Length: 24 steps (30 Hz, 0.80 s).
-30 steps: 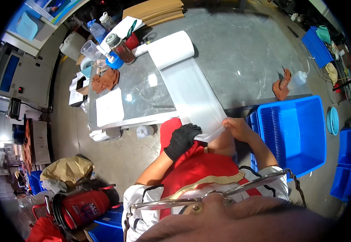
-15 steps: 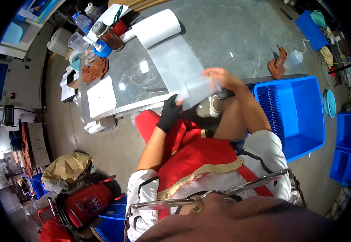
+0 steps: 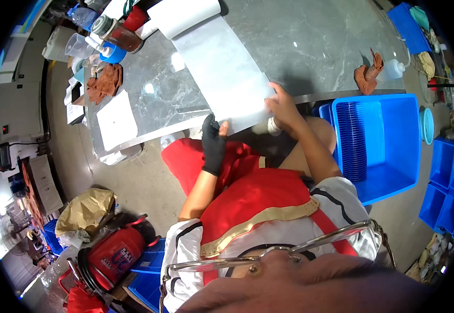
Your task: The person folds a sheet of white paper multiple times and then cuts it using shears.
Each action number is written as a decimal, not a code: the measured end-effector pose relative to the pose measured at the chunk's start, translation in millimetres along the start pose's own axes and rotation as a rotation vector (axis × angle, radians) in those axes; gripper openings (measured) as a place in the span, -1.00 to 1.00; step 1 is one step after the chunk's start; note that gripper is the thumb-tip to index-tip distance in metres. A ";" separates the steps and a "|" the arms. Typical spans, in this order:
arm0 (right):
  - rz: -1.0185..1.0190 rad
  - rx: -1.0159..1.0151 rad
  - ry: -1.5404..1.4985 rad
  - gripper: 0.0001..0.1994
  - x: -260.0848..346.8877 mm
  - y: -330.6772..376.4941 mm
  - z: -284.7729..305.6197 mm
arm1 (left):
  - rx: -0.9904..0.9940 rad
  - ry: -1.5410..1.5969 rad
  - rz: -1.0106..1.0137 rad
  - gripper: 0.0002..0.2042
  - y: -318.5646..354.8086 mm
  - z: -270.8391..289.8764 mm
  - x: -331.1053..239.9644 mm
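A long translucent white sheet (image 3: 222,68) runs from a white roll (image 3: 188,15) across the grey table toward me, its near end hanging past the front edge. My left hand (image 3: 215,143), in a black glove with the thumb tip bare, is closed on the sheet's near left corner. My bare right hand (image 3: 285,110) pinches the right edge of the sheet, thumb on top and some fingers hidden beneath. On the table left of the sheet lies a thin dark strip (image 3: 193,109), close to my left hand.
A blue bin (image 3: 394,151) with a row of thin dark-blue pieces (image 3: 353,141) stands at right. Left on the table (image 3: 310,47) are white paper (image 3: 117,120), a brown cloth (image 3: 105,83) and a jar (image 3: 117,34). A squeeze bottle (image 3: 393,69) stands beside another brown cloth (image 3: 369,73) at right.
The sheet's near end, folded over before, now lies flatter and straighter. My right hand has moved down onto its right edge. The view has shifted slightly.
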State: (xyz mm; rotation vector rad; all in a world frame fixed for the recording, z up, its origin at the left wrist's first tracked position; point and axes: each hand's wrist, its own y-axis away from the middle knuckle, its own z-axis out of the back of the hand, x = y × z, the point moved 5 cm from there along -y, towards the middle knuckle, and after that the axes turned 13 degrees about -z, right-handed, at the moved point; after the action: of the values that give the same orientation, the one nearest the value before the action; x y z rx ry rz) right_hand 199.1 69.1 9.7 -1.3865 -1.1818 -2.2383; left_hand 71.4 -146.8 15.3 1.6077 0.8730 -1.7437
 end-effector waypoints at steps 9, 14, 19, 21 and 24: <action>0.200 -0.152 0.234 -0.44 5.9 -25.8 -2.7 | -0.088 0.204 0.037 -0.60 22.4 -10.1 42.3; 0.166 -0.261 0.393 -0.44 17.8 -11.8 4.0 | -0.122 0.127 0.091 -0.60 24.4 -3.3 43.5; 0.206 -0.303 0.379 -0.45 3.7 0.5 14.9 | -0.055 0.087 0.127 -0.63 18.2 -5.4 42.4; 0.207 -0.303 0.305 -0.46 -1.8 5.7 16.0 | -0.042 0.105 0.161 -0.67 16.1 -6.9 38.2; 0.232 -0.306 0.288 -0.46 -2.3 8.6 18.2 | 0.022 0.097 0.171 -0.78 12.1 -5.1 47.5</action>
State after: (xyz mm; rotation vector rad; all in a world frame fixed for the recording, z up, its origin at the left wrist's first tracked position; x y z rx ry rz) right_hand 216.8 76.8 16.0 -1.1734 -0.5741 -2.4123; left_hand 80.2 -149.9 -33.1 1.7395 0.7393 -1.5732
